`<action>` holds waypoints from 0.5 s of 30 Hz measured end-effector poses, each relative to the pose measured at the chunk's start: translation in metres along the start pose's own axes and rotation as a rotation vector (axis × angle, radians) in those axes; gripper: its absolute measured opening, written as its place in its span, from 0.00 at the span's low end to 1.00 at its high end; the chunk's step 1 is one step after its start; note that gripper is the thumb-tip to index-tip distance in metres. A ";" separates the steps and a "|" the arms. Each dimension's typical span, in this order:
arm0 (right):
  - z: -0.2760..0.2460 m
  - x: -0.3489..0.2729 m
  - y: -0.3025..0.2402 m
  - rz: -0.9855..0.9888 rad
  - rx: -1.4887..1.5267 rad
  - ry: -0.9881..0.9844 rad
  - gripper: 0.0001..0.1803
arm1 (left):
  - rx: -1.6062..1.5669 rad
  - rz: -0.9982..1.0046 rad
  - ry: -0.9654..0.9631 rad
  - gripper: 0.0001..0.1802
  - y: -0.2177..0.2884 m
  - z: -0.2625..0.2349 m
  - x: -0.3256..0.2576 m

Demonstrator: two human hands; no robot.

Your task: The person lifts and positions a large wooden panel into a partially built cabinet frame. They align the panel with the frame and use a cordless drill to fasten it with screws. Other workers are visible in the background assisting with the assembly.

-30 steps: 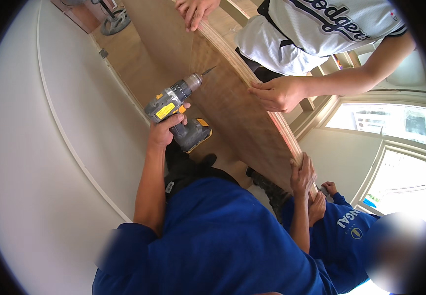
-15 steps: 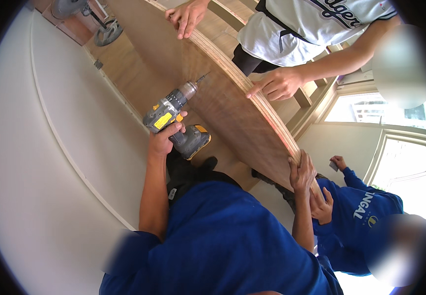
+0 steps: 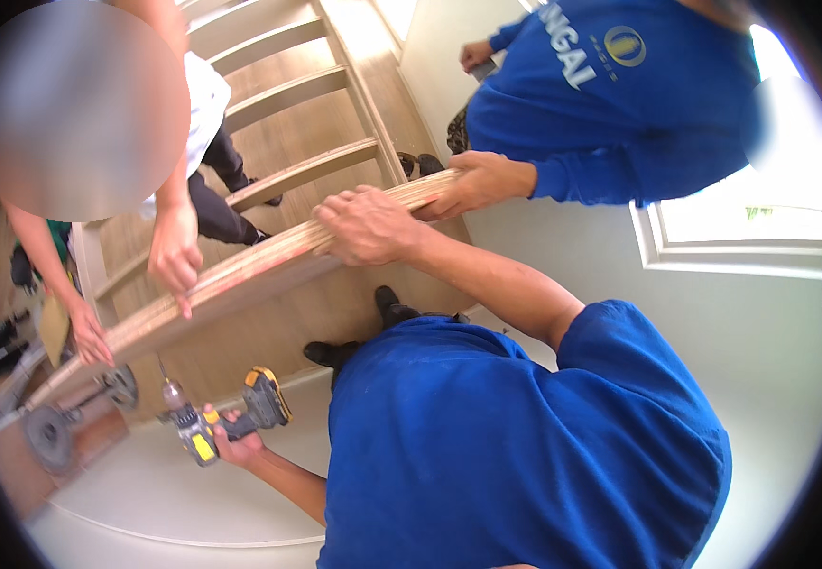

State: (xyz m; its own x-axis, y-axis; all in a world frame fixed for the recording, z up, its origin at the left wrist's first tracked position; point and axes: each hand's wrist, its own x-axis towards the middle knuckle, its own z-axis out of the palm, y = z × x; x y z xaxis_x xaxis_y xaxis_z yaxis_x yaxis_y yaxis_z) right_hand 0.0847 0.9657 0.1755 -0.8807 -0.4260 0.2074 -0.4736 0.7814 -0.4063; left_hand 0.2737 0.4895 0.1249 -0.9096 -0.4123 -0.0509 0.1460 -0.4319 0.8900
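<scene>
My left hand [image 3: 241,444] is wrapped round the handle of a grey and yellow cordless drill [image 3: 267,402], its thin bit pointing up toward the board's face. Along the top edge of a large plywood board [image 3: 268,254] standing on edge, my right hand [image 3: 369,226] is closed with the fingers over the far side. Close beside it, a co-worker's hand [image 3: 483,183] with a blue sleeve holds the board's end. Another person in white has one hand [image 3: 175,254] with a finger pointing down at the edge, and the other hand [image 3: 91,332] farther left on the board.
Behind the board lies a ladder-like wooden frame [image 3: 302,171] with several crosspieces. A grey wheeled fixture [image 3: 50,438] stands at the lower left. My dark shoes [image 3: 333,354] are on the wood-coloured floor. A white-framed window [image 3: 743,228] is in the pale wall at right.
My view has turned strongly, so the board now runs from lower left to upper right. Both my hands keep their holds on drill and board. The person in white leans closer over the edge.
</scene>
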 end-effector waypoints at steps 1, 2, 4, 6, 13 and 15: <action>0.004 0.001 0.004 0.012 -0.008 -0.011 0.24 | 0.001 0.000 -0.012 0.38 0.000 0.001 0.000; 0.008 0.001 0.005 0.016 -0.014 -0.023 0.25 | 0.002 0.006 -0.019 0.38 -0.001 0.003 0.001; 0.016 0.002 -0.008 0.016 -0.053 -0.063 0.22 | -0.027 0.013 -0.037 0.38 -0.008 -0.007 0.003; 0.031 0.003 -0.003 -0.013 -0.035 0.008 0.20 | -0.060 0.014 -0.069 0.37 -0.010 -0.007 0.005; 0.073 0.011 0.015 -0.131 -0.005 0.325 0.12 | -0.074 0.050 -0.201 0.37 -0.010 -0.011 0.016; 0.076 0.013 0.016 -0.116 0.009 0.211 0.12 | -0.084 0.048 -0.156 0.38 -0.008 -0.005 0.015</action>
State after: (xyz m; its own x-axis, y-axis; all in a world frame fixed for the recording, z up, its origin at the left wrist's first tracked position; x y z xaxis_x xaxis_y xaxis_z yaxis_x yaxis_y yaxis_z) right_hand 0.0661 0.9377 0.1041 -0.8038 -0.4072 0.4336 -0.5723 0.7284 -0.3768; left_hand 0.2605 0.4827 0.1149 -0.9493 -0.3071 0.0678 0.2168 -0.4826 0.8486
